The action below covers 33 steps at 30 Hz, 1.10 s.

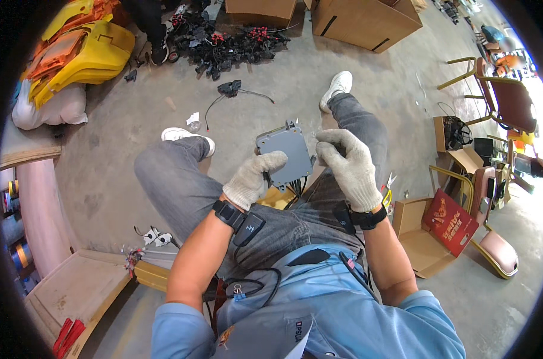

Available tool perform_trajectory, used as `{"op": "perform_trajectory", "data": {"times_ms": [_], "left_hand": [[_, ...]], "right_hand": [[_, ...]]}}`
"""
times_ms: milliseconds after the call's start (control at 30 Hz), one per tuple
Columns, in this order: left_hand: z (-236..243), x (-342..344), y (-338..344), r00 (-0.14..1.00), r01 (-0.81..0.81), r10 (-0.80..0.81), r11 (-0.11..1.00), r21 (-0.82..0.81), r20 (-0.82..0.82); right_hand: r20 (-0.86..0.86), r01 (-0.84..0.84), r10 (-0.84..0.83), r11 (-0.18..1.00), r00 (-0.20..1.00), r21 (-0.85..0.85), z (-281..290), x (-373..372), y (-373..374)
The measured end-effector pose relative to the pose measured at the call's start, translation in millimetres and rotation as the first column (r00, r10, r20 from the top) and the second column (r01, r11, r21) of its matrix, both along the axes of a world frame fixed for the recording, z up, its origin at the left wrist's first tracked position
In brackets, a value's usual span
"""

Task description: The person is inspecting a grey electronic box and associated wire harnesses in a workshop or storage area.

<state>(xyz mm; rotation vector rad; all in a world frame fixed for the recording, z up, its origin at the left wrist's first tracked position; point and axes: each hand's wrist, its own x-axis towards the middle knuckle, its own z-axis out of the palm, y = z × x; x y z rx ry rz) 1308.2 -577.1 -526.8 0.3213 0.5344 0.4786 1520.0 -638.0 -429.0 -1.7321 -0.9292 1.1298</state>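
My left hand (pixel 250 176), in a pale knitted glove, grips the near left side of a flat grey plastic box (pixel 289 155), its thumb lying over the face. The box is held above my lap, with small lugs at its edges. Dark wires (pixel 296 188) hang from its near end. Just right of the box is my right hand (pixel 352 167), gloved too, with thumb and fingers pinched together. Whatever they may hold is too small to make out. Scissors with yellow handles (pixel 388 194) are beside my right wrist.
A heap of black wired parts (pixel 223 48) lies on the floor ahead, with one loose wired part (pixel 229 89) nearer. Cardboard boxes (pixel 367 24) stand behind. Yellow plastic shells (pixel 98 57) are piled at far left. An open carton (pixel 421 248) and chairs (pixel 510 105) are on the right.
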Motion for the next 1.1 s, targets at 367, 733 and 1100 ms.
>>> {"op": "perform_trajectory", "data": {"times_ms": [367,733,1100], "left_hand": [[15,1,-3,0.991,0.063,-0.049,0.992,0.106,-0.128],[5,2,-3,0.994,0.064,-0.051,0.989,0.136,-0.097],[1,2,-5,0.964,0.123,-0.084,0.982,0.144,-0.251]], "right_hand": [[0.135,0.016,-0.028,0.996,0.990,0.089,-14,-8,2],[0.179,-0.031,0.022,0.998,0.984,0.050,-6,-12,1],[0.193,-0.032,0.015,0.996,0.981,0.084,-14,-5,-2]]}}
